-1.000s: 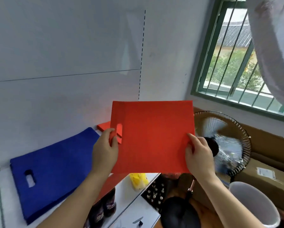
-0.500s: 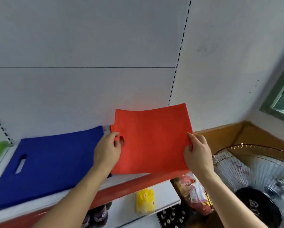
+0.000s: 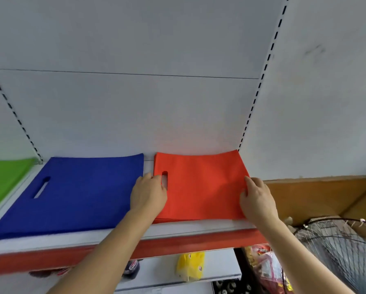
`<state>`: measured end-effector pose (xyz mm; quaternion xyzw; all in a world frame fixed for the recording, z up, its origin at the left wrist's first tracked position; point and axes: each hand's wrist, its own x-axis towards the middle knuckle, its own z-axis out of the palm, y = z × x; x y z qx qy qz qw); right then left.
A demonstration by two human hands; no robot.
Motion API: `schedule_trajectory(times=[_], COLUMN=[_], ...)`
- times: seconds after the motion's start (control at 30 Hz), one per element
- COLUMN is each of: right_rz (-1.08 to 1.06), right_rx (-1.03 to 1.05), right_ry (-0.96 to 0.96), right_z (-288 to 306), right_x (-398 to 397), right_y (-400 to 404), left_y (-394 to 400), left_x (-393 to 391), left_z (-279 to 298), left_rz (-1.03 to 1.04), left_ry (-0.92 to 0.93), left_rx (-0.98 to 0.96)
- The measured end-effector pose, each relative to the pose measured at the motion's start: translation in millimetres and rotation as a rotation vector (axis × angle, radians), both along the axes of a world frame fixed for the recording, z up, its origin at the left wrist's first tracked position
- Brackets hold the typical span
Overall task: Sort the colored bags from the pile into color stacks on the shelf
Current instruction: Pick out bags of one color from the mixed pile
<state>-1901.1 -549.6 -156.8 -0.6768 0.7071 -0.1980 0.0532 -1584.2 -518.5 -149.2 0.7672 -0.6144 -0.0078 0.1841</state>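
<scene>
- While both hands rest at its two sides, the red bag (image 3: pixel 201 185) lies flat on the white shelf (image 3: pixel 199 227), on top of a low stack of red bags whose edges show at the near side.
- The left hand (image 3: pixel 148 193) is on the left edge of the red bag, beside its cut-out handle hole; the fingers lie close together and slightly bent, with the tips on or at the fabric. I cannot tell if they pinch the edge or only press it.
- The right hand (image 3: pixel 256 199) is at the right edge of the red bag, near its near-right corner. The thumb lies on top of the fabric and the other fingers are bent around the edge, so the hand seems to grip it.
- The blue stack (image 3: pixel 76 192) lies to the left of the red bag, flat on the same shelf, with a narrow gap of white shelf between them. Its handle hole is toward its left side.
- A green bag (image 3: pixel 1 177) lies farther left, beyond the slotted upright, and is cut by the picture's edge.
- The shelf has a red front strip (image 3: pixel 188 242) along its near edge.
- Under the shelf a yellow packet (image 3: pixel 189 266) sits on a lower white board, with dark bottles to its left.
- At the near right a wire fan guard (image 3: pixel 337 249) is visible, and behind it a brown board.
</scene>
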Motion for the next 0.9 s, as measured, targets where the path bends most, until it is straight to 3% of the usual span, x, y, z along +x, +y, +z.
schedule_trajectory(times=[0.23, 0.47, 0.63, 0.9], right_rz=[0.024, 0.046, 0.106, 0.422], right_rx=[0.047, 0.109, -0.03, -0.24], right_ry=[0.053, 0.108, 0.162, 0.149], right_z=[-1.0, -4.7, 9.4, 19.0], right_x=[1.0, -0.4, 0.7, 60.2], right_y=[-8.6, -10.4, -9.2, 8.6], left_y=[3.6, 1.4, 4.0, 63.9], left_x=[-9.7, -6.2, -1.3, 12.4], left_z=[5.8, 1.7, 16.7, 25.6], left_rz=[0.051, 0.031, 0.046, 0.215], left_ry=[-0.174, -0.207, -0.2, -0.168], left_rx=[0.076, 0.074, -0.031, -0.033])
